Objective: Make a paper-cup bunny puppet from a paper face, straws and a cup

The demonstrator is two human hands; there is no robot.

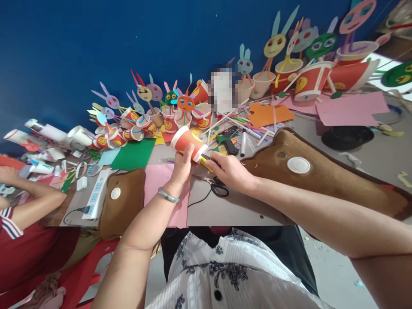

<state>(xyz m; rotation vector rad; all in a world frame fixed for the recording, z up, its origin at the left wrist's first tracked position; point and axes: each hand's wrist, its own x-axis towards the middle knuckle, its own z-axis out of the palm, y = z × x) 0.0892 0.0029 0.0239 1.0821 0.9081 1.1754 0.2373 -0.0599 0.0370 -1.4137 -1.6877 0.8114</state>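
Observation:
A red and white paper cup (189, 143) lies tilted on its side in the air, and my left hand (183, 167) is wrapped round it from below. My right hand (231, 171) is closed on a slim dark-and-yellow tool (206, 164), whose tip meets the right end of the cup. The fingers cover most of this tool, so its kind is unclear. Below my right hand, scissors (220, 189) with black handles lie on the table. Pink paper (157, 184) is under my left wrist.
Paper cups with animal faces (186, 103) line the blue wall. Brown plush warmers (124, 206) lie left and right. A power strip (97, 195), green paper (135, 154), orange paper (269, 113) and a white marker (243, 143) are around. Another person's arm (38, 197) rests at left.

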